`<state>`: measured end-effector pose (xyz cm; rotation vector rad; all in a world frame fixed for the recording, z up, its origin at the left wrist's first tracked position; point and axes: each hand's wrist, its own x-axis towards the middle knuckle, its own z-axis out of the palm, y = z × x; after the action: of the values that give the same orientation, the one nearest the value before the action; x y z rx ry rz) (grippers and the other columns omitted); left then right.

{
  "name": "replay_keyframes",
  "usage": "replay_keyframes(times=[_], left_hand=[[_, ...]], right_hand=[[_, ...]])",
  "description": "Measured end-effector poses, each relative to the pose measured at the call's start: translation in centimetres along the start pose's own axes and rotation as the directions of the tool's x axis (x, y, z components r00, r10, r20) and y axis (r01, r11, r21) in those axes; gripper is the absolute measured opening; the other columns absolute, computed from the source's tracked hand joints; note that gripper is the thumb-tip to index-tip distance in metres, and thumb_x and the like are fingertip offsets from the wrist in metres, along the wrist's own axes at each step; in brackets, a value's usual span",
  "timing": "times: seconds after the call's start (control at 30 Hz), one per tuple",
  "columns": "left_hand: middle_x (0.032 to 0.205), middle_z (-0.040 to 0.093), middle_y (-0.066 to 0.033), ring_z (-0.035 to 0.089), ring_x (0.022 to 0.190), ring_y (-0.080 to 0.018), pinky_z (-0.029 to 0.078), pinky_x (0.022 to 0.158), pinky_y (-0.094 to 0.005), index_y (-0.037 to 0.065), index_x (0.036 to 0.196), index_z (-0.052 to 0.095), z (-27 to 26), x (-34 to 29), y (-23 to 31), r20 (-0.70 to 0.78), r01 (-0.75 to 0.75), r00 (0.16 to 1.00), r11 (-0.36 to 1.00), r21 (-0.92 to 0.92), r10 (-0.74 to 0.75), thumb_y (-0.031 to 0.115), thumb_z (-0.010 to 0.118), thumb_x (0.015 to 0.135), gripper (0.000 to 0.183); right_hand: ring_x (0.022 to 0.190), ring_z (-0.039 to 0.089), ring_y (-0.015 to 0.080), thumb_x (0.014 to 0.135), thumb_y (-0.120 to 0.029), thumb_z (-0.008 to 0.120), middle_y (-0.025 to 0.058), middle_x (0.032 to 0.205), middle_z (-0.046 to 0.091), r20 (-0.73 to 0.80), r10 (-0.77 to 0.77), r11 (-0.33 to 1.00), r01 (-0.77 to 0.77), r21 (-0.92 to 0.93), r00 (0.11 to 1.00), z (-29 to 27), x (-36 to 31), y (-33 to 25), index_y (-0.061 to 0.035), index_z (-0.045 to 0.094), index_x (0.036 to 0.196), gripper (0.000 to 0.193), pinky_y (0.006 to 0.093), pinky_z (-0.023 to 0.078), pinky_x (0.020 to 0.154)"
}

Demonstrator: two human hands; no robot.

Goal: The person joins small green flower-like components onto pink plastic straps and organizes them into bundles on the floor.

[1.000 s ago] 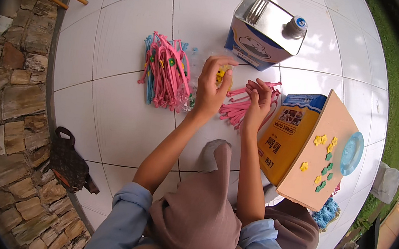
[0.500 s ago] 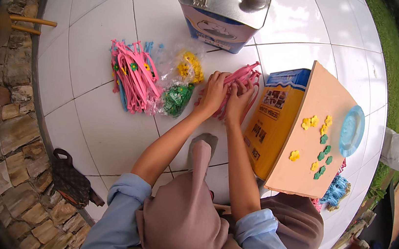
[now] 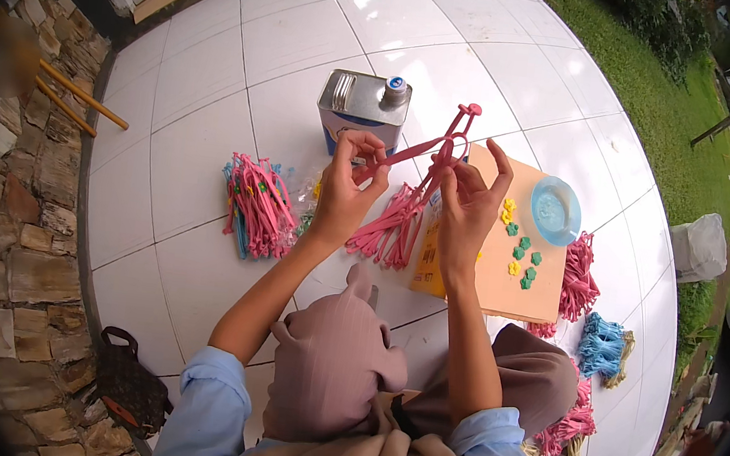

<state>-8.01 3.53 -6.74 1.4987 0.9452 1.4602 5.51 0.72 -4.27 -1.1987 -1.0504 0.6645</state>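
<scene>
A pink strap [image 3: 416, 150] with button-like knobs at its end is stretched in the air between my hands. My left hand [image 3: 350, 188] pinches one part of it between thumb and fingers. Thumb and curled fingers of my right hand [image 3: 468, 208] grip its looped part, and the index finger points up. Below them, a bunch of loose pink straps [image 3: 393, 231] lies on the floor. To its left is a heap of pink straps [image 3: 262, 203] bearing small flowers, with some blue ones. A clear plastic bag [image 3: 305, 187] is partly hidden behind my left hand.
A peach board [image 3: 510, 297] rests on a yellow tin [image 3: 431, 267], carrying yellow and green flower pieces [image 3: 522, 243] and a blue dish [image 3: 570, 231]. Ahead stands a metal can [image 3: 362, 109]. Pink bundles [image 3: 579, 284] and blue bundles [image 3: 605, 345] lie right; a brown bag [image 3: 130, 381] sits left.
Both hands have risen from the pink bunch on the floor, lifting one pink strap out and holding it up between them. The view has shifted, showing more floor ahead.
</scene>
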Motion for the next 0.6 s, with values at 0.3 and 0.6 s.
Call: replay_keyframes(times=[0.3,0.6], left_hand=[[0.095,0.05,-0.0033,0.05,0.093,-0.0126,0.041,0.084,-0.0277,0.007,0.116,0.045,0.9,1.7,10.1,0.248,-0.003,0.969,0.998,-0.063,0.018,0.03,0.057,0.086,0.04],[0.1,0.051,-0.0071,0.057,0.081,-0.0117,0.047,0.074,-0.0255,0.001,0.105,0.054,7.8,0.5,11.2,0.155,-0.299,0.947,0.95,0.091,0.283,0.016,0.038,0.094,0.025]], right_hand=[[0.08,0.064,0.0223,0.083,0.001,0.053,0.0147,0.093,0.06,0.261,-0.326,0.919,0.37,-0.138,0.908,-3.8,1.1,-8.8,-0.0085,0.022,0.13,0.056,0.0303,0.052,0.066],[0.081,0.064,0.0233,0.081,0.002,0.054,0.0148,0.087,0.062,0.226,-0.282,0.906,0.337,-0.257,0.932,-8.7,-1.2,-8.0,-0.0052,0.028,0.126,0.053,0.0328,0.052,0.072]])
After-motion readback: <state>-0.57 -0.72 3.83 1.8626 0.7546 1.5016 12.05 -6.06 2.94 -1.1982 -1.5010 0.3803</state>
